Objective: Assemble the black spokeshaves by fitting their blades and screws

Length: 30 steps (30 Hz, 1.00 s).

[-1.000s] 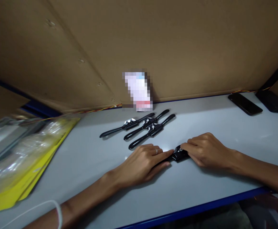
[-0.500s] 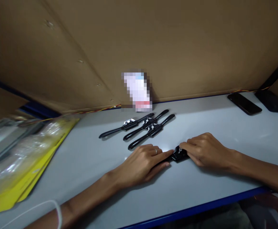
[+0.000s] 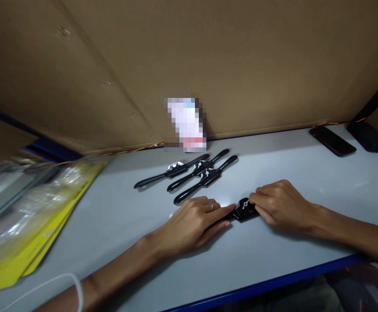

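A black two-handled tool (image 3: 244, 210) lies on the grey table (image 3: 117, 216) between my hands, only its middle part showing. My left hand (image 3: 193, 223) covers its left handle, fingers curled over it, a ring on one finger. My right hand (image 3: 281, 206) is closed over the right handle, its fingertips pinching at the tool's small silver screws. Just behind, three more of the same black tools (image 3: 197, 171) lie side by side, slanting up to the right.
A stack of yellow-backed clear plastic packages (image 3: 23, 212) lies at the left. A blurred white card (image 3: 186, 123) leans on the cardboard back wall. A black phone (image 3: 332, 141) and a dark flat object (image 3: 369, 136) sit far right. The blue table edge (image 3: 273, 281) runs in front.
My right hand's fingertips have shifted slightly on the tool's middle. The left hand and the tools behind have not moved.
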Available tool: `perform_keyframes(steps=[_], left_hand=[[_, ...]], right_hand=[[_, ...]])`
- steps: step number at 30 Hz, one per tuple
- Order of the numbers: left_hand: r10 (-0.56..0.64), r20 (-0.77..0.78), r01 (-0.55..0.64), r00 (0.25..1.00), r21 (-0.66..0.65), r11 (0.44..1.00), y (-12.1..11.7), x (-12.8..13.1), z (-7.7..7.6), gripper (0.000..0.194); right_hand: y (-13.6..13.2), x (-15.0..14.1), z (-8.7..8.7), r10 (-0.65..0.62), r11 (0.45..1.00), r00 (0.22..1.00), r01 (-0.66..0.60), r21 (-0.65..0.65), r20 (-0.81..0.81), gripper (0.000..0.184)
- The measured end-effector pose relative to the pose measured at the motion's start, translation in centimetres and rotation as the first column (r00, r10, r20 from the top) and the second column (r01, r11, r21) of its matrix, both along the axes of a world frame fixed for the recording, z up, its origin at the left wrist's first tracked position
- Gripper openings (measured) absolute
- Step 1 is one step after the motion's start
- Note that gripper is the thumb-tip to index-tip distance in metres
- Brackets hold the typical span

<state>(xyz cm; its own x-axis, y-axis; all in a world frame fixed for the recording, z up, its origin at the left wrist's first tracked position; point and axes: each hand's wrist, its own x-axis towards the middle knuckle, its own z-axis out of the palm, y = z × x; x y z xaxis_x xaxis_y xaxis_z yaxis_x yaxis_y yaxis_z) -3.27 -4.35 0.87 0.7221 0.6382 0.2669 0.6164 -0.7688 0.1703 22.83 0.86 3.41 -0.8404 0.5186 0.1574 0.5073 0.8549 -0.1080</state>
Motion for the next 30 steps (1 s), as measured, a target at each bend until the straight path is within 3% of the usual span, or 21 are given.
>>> perform_keyframes(steps=[7,13,17,22,27,30], left_hand=[[-0.005,0.004,0.005,1.0,0.002,1.0,0.01,0.04,-0.06,0.036],[0.002,-0.004,-0.002,1.0,0.004,1.0,0.03,0.01,-0.2,0.038],[-0.004,0.002,0.004,1.0,0.016,1.0,0.01,0.1,0.03,0.037],[-0.003,-0.007,0.003,1.0,0.013,1.0,0.0,0.05,0.05,0.036],[-0.003,-0.005,0.003,1.0,0.003,1.0,0.02,0.02,0.03,0.036],[-0.005,-0.003,0.005,1.0,-0.007,1.0,0.03,0.02,0.07,0.035]], right_hand=[[-0.16,0.08,-0.01,0.159,0.987,0.987,-0.159,0.01,-0.022,0.028],[0.02,0.02,0.02,0.037,0.999,0.999,-0.037,-0.008,-0.014,0.027],[-0.02,0.07,0.0,0.145,0.989,0.989,-0.146,-0.031,-0.018,0.028],[-0.07,0.1,0.13,0.058,0.998,0.998,-0.058,-0.009,-0.035,0.024],[-0.14,0.09,0.24,0.174,0.985,0.984,-0.174,0.006,-0.041,0.028],[-0.06,0.06,0.2,0.137,0.991,0.99,-0.137,0.016,-0.02,0.025]])
